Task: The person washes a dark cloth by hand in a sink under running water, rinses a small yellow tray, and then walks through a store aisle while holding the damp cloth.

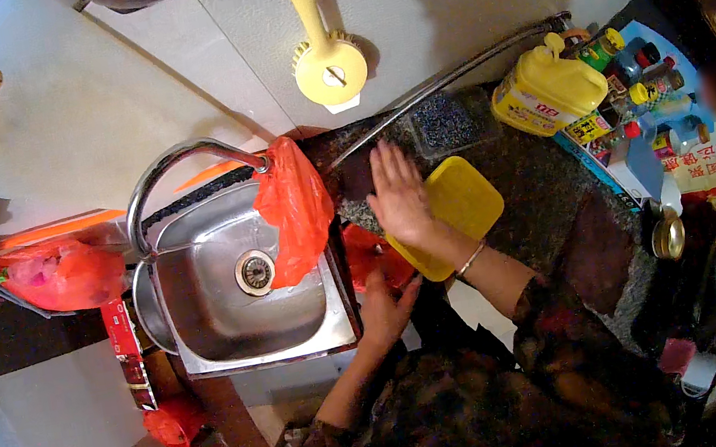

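Observation:
At the counter's front edge, just right of the sink, my left hand [379,316] grips a red plastic bag [374,254]. Its fingers and thumb are at the bag's near side, and the fingertips are partly hidden. My right hand [398,194] lies palm down over the dark stone counter, fingers stretched and close together, with nothing held. Beneath its wrist is a flat yellow rounded board or lid [466,197], partly covered by the forearm. A dark speckled square tray or pad [442,124] lies behind it, near the wall.
The steel sink [194,338] is to my left, under a curved tap [134,198] with another red bag [292,206] hanging beside it. A yellow jug [550,90] and several bottles [633,68] stand at the back right. A yellow brush [315,43] hangs on the wall.

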### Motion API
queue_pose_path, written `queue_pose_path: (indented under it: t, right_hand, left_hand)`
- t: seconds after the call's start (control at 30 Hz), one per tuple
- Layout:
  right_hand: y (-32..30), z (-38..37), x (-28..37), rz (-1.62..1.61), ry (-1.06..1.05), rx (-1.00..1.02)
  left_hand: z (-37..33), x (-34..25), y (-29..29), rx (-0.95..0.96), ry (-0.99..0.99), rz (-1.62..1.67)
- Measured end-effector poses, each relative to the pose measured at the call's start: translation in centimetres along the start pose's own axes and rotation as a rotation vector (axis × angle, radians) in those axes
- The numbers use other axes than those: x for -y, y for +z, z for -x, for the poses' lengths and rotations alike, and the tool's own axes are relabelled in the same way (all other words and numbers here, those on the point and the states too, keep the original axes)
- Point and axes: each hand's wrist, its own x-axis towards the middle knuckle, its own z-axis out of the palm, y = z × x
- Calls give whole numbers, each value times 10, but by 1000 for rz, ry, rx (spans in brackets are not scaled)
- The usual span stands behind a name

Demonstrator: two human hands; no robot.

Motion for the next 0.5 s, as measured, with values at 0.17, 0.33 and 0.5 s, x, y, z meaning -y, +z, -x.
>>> queue_pose_path:
  t: [0.17, 0.33, 0.5]
  right_hand:
    - [26, 1, 8, 63, -369, 131]
    - [39, -36, 1, 140, -392, 217]
    - [38, -59, -14, 108, -420, 266]
  left_hand:
    - [-15, 6, 31, 208, -403, 324]
    - [-30, 7, 41, 282, -578, 678]
    - [-14, 18, 42, 212, -333, 374]
